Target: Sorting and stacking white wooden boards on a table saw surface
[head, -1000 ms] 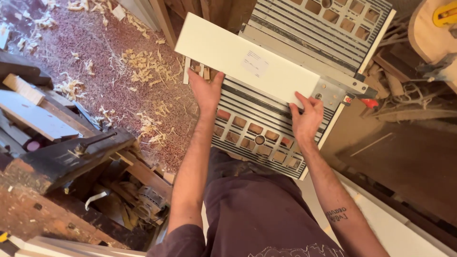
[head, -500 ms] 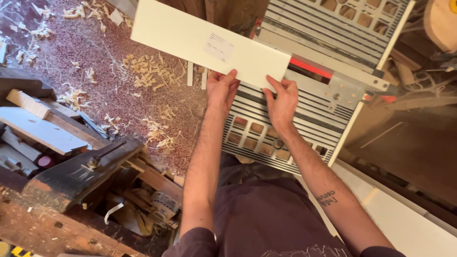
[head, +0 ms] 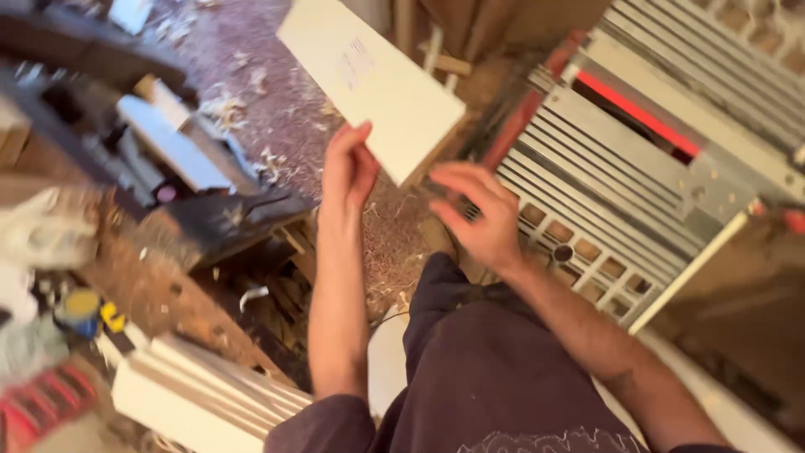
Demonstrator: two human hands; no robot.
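Note:
A long white board [head: 369,80] with a small label hangs tilted in the air above the sawdust-covered floor, left of the table saw. My left hand [head: 348,168] grips its near long edge, fingers pointing up against the panel. My right hand [head: 478,218] hovers just below the board's near corner. Its fingers are spread and it holds nothing, though it is blurred by motion. Both my forearms reach forward from my dark shirt.
The grey ribbed table saw [head: 637,168] with a red insert strip fills the right side. A dark machine [head: 226,218] and scrap wood stand to the left. A stack of white boards [head: 201,386] lies at lower left beside colourful clutter. Shavings cover the floor [head: 277,109].
The board has come off the saw table and swung left over the floor. My right hand has let go of it and my left hand still holds it. The view has turned left.

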